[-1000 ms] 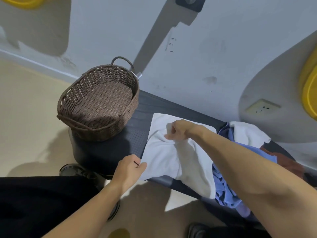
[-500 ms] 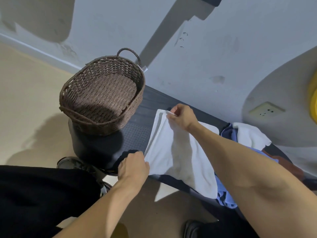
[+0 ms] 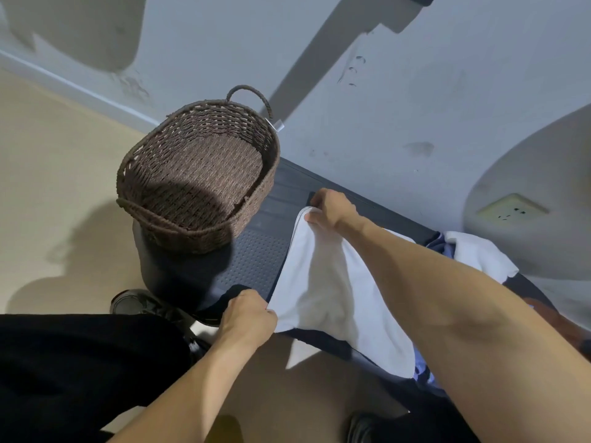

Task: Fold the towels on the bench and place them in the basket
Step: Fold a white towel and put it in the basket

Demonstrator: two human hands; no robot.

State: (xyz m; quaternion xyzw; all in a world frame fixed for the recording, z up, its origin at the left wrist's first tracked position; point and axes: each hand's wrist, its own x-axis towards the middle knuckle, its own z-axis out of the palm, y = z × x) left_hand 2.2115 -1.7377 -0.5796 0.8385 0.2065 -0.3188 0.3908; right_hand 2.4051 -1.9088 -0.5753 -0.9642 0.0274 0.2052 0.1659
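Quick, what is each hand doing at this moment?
Left hand: pinches the near corner of the white towel.
Right hand: grips the far corner of the white towel.

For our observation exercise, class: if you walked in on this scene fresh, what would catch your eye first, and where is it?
First, the white towel stretched across the dark bench, with the left hand pinching its near corner and the right hand pinching its far corner. Next, the brown woven basket standing empty at the bench's left end. A heap of blue and white towels waits on the right.
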